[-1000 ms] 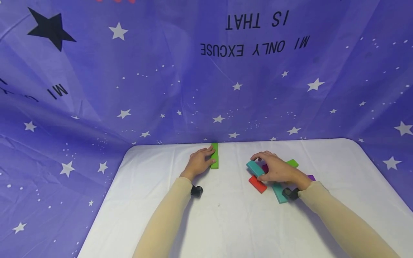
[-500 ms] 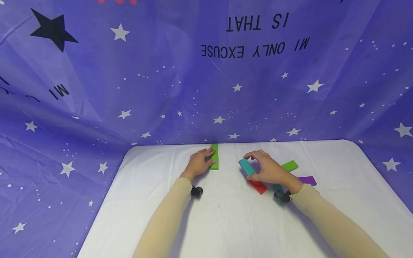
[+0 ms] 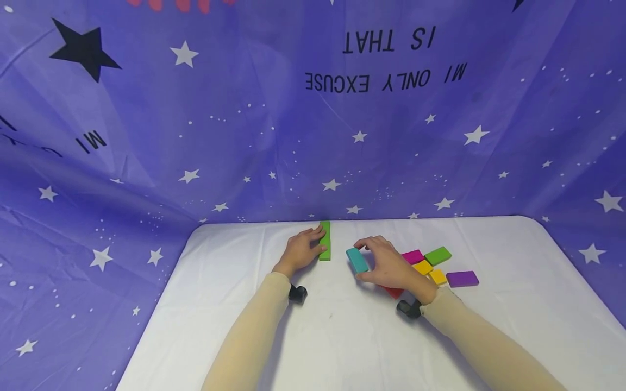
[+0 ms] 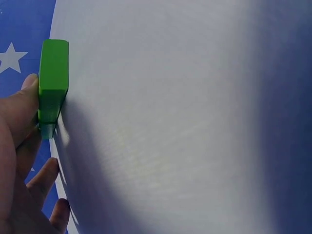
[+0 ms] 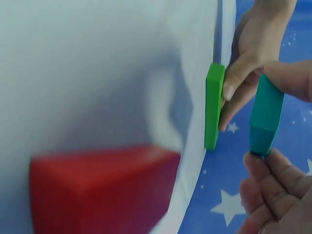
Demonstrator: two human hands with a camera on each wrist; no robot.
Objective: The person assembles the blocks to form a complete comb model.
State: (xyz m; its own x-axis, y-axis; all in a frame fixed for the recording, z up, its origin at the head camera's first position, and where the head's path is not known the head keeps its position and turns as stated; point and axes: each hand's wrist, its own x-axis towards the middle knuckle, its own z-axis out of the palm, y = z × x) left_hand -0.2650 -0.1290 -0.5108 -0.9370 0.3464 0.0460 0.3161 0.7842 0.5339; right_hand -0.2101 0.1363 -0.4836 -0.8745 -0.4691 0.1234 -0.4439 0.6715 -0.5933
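My right hand [image 3: 391, 266] pinches a teal block [image 3: 357, 260] between thumb and fingers, in front of the loose blocks. In the right wrist view, the teal block [image 5: 267, 116] is held at its two ends. Farther left, my left hand [image 3: 299, 251] touches a long green piece [image 3: 325, 247] at the table's far edge, thumb and fingertips on its left side. A slight step partway along suggests two blocks set end to end. The left wrist view shows the thumb against the green block [image 4: 54, 68], with other fingertips down near the cloth.
Right of the right hand lie a magenta block [image 3: 412, 256], a green block [image 3: 438, 255], two yellow blocks [image 3: 438, 277] and a purple block [image 3: 462, 278]. A red block [image 3: 393, 292] is partly under the right hand. Behind the white table [image 3: 332, 347] hangs a starry blue-purple cloth [image 3: 274, 136].
My right hand has carried the teal block leftward from over the loose blocks toward the green piece, uncovering the magenta and yellow blocks. The left hand has stayed at the green piece.
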